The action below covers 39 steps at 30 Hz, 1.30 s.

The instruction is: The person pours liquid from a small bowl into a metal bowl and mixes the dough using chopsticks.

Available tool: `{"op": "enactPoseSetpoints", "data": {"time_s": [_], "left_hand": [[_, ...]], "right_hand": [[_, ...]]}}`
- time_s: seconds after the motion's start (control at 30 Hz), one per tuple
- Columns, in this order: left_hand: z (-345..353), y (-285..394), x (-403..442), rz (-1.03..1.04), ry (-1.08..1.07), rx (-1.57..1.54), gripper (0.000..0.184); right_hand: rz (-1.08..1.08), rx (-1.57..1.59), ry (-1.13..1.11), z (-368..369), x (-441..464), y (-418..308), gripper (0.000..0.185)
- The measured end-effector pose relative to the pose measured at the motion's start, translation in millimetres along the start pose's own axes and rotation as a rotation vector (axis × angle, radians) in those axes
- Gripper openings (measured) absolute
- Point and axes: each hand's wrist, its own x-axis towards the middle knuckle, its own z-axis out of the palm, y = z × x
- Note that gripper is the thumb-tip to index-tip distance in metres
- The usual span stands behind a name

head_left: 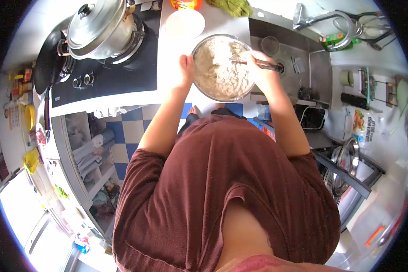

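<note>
A metal bowl [213, 97] stands at the counter's edge beside the sink, holding a pale, lumpy flour mixture [222, 75]. My left hand [185, 70] grips the bowl's left side, with its fingers partly hidden. Over the right rim, my right hand [262, 72] is closed around dark chopsticks [273, 67]. Their front ends reach into the mixture, and their back ends stick out toward the sink.
A white plate [185, 23] lies behind the bowl. To the left, a lidded steel pot [97, 31] sits on the black gas hob [118, 84]. The sink [294, 45] with its tap [324, 21] is at the right. Green leaves [231, 6] lie at the back.
</note>
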Motion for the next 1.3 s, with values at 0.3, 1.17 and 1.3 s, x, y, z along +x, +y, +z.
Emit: {"op": "enactPoseSetpoints", "data": {"time_s": [0.3,1.17,1.3], "left_hand": [[-1,0,-1,0.029,0.005,-0.006,0.032],[2,-6,-1,-0.019,0.007,-0.073,0.03],[0,1,-5,-0.027,0.001,-0.037,0.03]], "right_hand": [[-0.393,-0.231,-0.206,23,-7,19,0.011],[-0.217,-0.287,-0.046,40,13,56,0.013],[-0.179,-0.264,-0.238,-5,-4,36,0.017]]}}
